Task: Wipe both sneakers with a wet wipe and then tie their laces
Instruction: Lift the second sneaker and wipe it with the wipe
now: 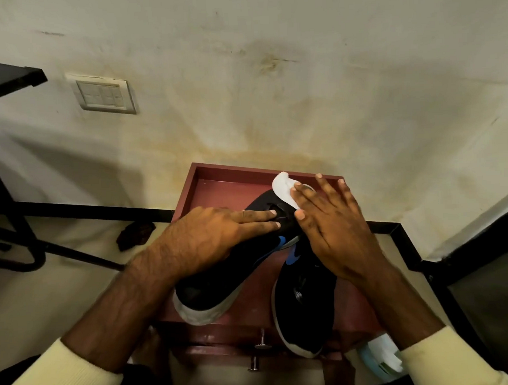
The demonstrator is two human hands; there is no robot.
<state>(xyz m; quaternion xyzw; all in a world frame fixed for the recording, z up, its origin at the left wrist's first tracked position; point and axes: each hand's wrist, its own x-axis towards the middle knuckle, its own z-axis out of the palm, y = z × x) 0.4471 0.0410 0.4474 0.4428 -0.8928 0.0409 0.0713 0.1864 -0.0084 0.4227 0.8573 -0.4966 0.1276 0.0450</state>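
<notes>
Sneaker (216, 281), long axis near-L to far-R

Under the left hand (208, 238) stands a red-brown cabinet (186, 192). Beyond the hand rises a stained cream wall (271, 75); far to its left, a white switch plate (104, 94), a black metal frame (6, 78), pale floor (76, 273).

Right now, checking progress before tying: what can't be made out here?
Head view only.
- Laces on left sneaker: under left hand.
- Laces on right sneaker: lost in dark fabric.
- Far end of left sneaker: under wipe and right hand.
- The pack, bottom edge: partly behind right sleeve.
</notes>
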